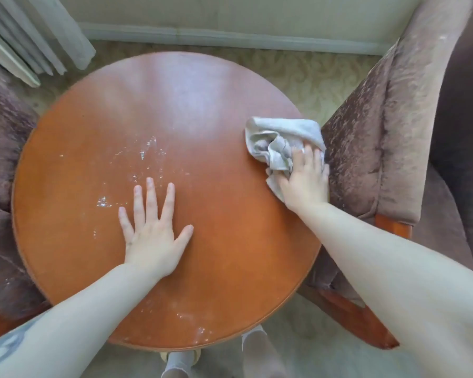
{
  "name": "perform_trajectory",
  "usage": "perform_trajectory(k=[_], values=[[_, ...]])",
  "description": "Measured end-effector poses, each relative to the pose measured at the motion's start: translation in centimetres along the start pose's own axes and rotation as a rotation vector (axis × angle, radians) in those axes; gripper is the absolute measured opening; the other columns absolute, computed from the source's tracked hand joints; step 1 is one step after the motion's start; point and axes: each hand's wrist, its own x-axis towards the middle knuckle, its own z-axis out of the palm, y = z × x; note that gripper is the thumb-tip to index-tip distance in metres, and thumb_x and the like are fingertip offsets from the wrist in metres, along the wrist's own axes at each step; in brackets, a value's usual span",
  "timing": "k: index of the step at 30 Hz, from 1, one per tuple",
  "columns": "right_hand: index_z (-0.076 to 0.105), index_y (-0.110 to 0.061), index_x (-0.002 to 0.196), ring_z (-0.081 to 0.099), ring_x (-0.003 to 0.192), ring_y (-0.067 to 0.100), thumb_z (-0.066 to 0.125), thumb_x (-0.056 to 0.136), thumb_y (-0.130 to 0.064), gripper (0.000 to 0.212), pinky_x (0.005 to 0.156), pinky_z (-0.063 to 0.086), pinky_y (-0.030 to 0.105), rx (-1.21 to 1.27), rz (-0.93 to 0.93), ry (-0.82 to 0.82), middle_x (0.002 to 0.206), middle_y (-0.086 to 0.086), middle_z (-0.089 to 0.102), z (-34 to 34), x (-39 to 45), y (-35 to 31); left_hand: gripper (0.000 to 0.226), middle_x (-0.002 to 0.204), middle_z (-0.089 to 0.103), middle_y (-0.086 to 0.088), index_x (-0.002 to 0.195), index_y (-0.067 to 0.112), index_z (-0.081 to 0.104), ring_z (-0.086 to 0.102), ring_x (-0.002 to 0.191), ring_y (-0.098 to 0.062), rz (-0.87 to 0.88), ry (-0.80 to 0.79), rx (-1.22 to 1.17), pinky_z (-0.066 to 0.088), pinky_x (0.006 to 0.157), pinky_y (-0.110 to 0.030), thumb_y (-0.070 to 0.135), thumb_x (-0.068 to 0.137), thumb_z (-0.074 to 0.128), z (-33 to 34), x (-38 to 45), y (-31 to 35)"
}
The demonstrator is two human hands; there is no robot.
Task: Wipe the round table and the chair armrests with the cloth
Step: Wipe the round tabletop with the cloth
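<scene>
Orange-brown polished wood makes up the round counter, which fills the middle of the head view. The left hand lies flat on it, a little toward six o'clock from the centre, fingers straight and spread, its grip open and holding nothing. Small white specks and smears sit on the wood just beyond its fingertips toward twelve o'clock, with more near the six o'clock rim.

The right hand is at the three o'clock edge of the counter, pressing down on a crumpled grey-white cloth; its fingers bend over the bunched fabric, the grip closed on the cloth. The cloth spreads from under the hand toward twelve o'clock and lies wholly on the wood, right at the rim.

Just beside that rim stands a brown velvet armchair; its padded armrest touches or nearly touches the counter edge beside the right hand. A second brown armchair crowds the nine o'clock edge. The broad stretch of wood from the centre to twelve o'clock is bare, and pale patterned carpet shows beyond it up to a skirting board. A curtain hangs at eleven o'clock.
</scene>
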Motion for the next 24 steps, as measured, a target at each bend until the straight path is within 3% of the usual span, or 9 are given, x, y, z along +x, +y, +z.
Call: perform_trajectory(k=[3, 8, 9, 13, 15, 18, 21, 22, 24], values=[[0.035, -0.013, 0.137, 0.009, 0.146, 0.031, 0.051, 0.088, -0.050, 0.063, 0.114, 0.008, 0.061, 0.146, 0.278, 0.027, 0.157, 0.011, 0.020, 0.6, 0.3, -6.5, 0.085, 0.152, -0.037, -0.001, 0.145, 0.035, -0.023, -0.033, 0.139, -0.022, -0.090, -0.010, -0.036, -0.012, 0.112, -0.053, 0.061, 0.088, 0.035, -0.1, 0.8, 1.9], [0.045, -0.005, 0.132, 0.028, 0.141, 0.038, 0.075, 0.067, -0.048, 0.084, 0.116, 0.011, 0.056, -0.097, -0.625, -0.075, 0.143, 0.018, 0.043, -0.9, -2.2, -0.9, 0.083, 0.152, -0.036, 0.001, 0.144, 0.037, -0.024, -0.033, 0.139, -0.020, -0.129, 0.005, -0.109, -0.013, 0.112, -0.053, 0.062, 0.088, 0.032, -0.6, 1.4, 2.9], [0.052, -0.003, 0.126, 0.035, 0.137, 0.039, 0.081, 0.059, -0.045, 0.085, 0.117, 0.018, 0.054, -0.118, -0.671, -0.028, 0.136, 0.018, 0.050, -1.5, -0.9, 0.9, 0.083, 0.152, -0.036, 0.001, 0.143, 0.037, -0.025, -0.034, 0.139, -0.020, -0.148, 0.015, -0.105, -0.013, 0.112, -0.053, 0.061, 0.089, 0.032, -0.7, 1.3, 2.6], [0.062, -0.013, 0.107, 0.032, 0.134, 0.034, 0.071, 0.065, -0.043, 0.052, 0.113, 0.024, 0.045, 0.160, -0.058, 0.104, 0.135, 0.012, 0.046, -2.7, 5.1, -2.5, 0.081, 0.152, -0.036, -0.001, 0.144, 0.034, -0.026, -0.032, 0.140, -0.021, -0.248, 0.042, -0.093, -0.012, 0.112, -0.054, 0.057, 0.091, 0.032, -0.4, 0.6, 1.3], [0.061, -0.014, 0.100, 0.029, 0.136, 0.034, 0.066, 0.070, -0.044, 0.042, 0.111, 0.024, 0.047, 0.254, -0.025, 0.067, 0.141, 0.008, 0.042, -2.2, 5.3, -7.8, 0.079, 0.153, -0.034, -0.002, 0.145, 0.033, -0.023, -0.031, 0.140, -0.022, -0.278, 0.069, -0.069, -0.012, 0.112, -0.054, 0.058, 0.091, 0.029, -0.5, 0.7, 0.8], [0.052, -0.020, 0.120, 0.027, 0.139, 0.035, 0.056, 0.078, -0.038, 0.046, 0.107, 0.025, 0.058, 0.110, -0.540, -0.009, 0.149, 0.006, 0.037, 0.4, 1.2, -9.6, 0.077, 0.154, -0.031, -0.001, 0.146, 0.033, -0.022, -0.030, 0.141, -0.021, -0.336, 0.125, -0.061, -0.013, 0.112, -0.055, 0.060, 0.090, 0.025, -1.1, 0.7, -0.9], [0.033, -0.035, 0.145, 0.032, 0.139, 0.034, 0.068, 0.068, -0.037, 0.084, 0.104, 0.022, 0.070, -0.103, -0.998, -0.039, 0.147, 0.005, 0.041, 0.3, 0.5, -5.8, 0.076, 0.155, -0.030, -0.002, 0.145, 0.033, -0.025, -0.029, 0.141, -0.022, -0.446, 0.157, -0.044, -0.010, 0.112, -0.057, 0.062, 0.089, 0.019, -1.4, -0.6, -3.7], [0.026, -0.038, 0.148, 0.031, 0.139, 0.032, 0.068, 0.066, -0.040, 0.092, 0.103, 0.020, 0.072, -0.159, -0.967, -0.012, 0.147, 0.003, 0.040, 0.0, 2.3, -5.2, 0.077, 0.155, -0.030, -0.002, 0.144, 0.032, -0.025, -0.029, 0.142, -0.023, -0.479, 0.152, -0.030, -0.009, 0.112, -0.058, 0.063, 0.088, 0.016, -1.3, -1.0, -4.6], [0.017, -0.043, 0.149, 0.021, 0.142, 0.028, 0.059, 0.077, -0.044, 0.083, 0.105, 0.015, 0.072, -0.085, -0.575, -0.003, 0.149, -0.002, 0.034, -0.4, 5.8, -6.7, 0.078, 0.155, -0.029, -0.003, 0.145, 0.031, -0.025, -0.028, 0.142, -0.024, -0.532, 0.125, -0.015, -0.008, 0.112, -0.058, 0.066, 0.085, 0.011, -1.0, -1.7, -6.1]])
